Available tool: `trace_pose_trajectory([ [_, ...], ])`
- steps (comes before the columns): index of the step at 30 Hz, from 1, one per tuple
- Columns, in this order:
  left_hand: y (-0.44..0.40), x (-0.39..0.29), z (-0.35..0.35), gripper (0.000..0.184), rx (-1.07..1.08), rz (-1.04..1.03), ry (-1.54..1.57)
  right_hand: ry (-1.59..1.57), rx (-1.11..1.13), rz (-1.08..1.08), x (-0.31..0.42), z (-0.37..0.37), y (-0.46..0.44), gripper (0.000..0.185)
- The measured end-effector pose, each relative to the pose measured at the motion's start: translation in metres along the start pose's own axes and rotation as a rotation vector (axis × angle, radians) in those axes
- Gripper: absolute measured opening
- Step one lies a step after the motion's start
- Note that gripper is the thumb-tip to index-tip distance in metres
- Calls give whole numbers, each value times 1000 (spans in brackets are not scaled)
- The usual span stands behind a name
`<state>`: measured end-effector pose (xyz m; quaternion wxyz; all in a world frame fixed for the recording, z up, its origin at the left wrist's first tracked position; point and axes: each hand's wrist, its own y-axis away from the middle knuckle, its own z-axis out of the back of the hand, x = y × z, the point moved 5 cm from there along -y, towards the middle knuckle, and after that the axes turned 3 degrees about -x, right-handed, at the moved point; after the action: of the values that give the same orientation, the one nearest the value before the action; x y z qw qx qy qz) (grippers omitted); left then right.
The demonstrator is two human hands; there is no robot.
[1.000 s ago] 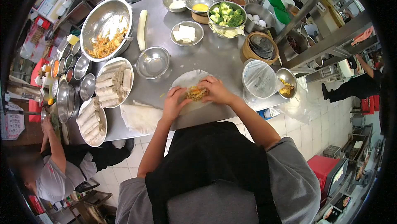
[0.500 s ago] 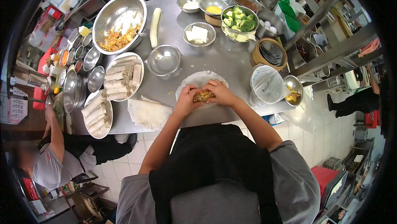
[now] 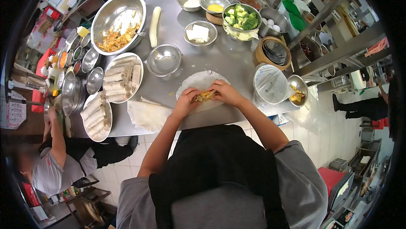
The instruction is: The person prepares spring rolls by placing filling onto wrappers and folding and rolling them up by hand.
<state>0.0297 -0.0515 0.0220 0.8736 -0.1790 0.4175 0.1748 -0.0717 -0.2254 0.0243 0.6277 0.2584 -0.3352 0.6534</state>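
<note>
A round, thin white wrapper [image 3: 198, 80] lies flat on the steel table near its front edge. On its near part sits a clump of shredded, yellow-brown filling [image 3: 205, 96]. My left hand [image 3: 186, 103] is closed around the clump's left end, fingers curled. From the other side my right hand [image 3: 227, 93] cups the right end, its fingertips pressed against the filling. The palms and the undersides of the fingers are hidden. Left of my left hand rests a folded stack of wrappers [image 3: 149, 114].
Rolled spring rolls fill two white plates [image 3: 140, 86], [image 3: 111, 128] on the left. Behind are a large bowl of filling [image 3: 143, 17], a small steel bowl [image 3: 164, 60] and a broccoli bowl [image 3: 259, 17]. A plastic-covered container [image 3: 270, 84] stands right. Another person [image 3: 67, 165] works at left.
My hands have squeezed the filling into a lower, longer shape on the wrapper. The whole view has shifted slightly, with things on the table appearing a little further left.
</note>
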Motion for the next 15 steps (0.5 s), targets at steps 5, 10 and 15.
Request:
trace_pose_trajectory([
  [5,5,1,2,55,-91,-13,-52,77,-61,27,-5,7,5,55],
  [10,10,1,4,56,-155,16,-73,-68,-62,-30,-14,4,9,54],
  [15,18,-7,23,43,-160,244,52,-55,-43,-67,-15,10,11,45],
])
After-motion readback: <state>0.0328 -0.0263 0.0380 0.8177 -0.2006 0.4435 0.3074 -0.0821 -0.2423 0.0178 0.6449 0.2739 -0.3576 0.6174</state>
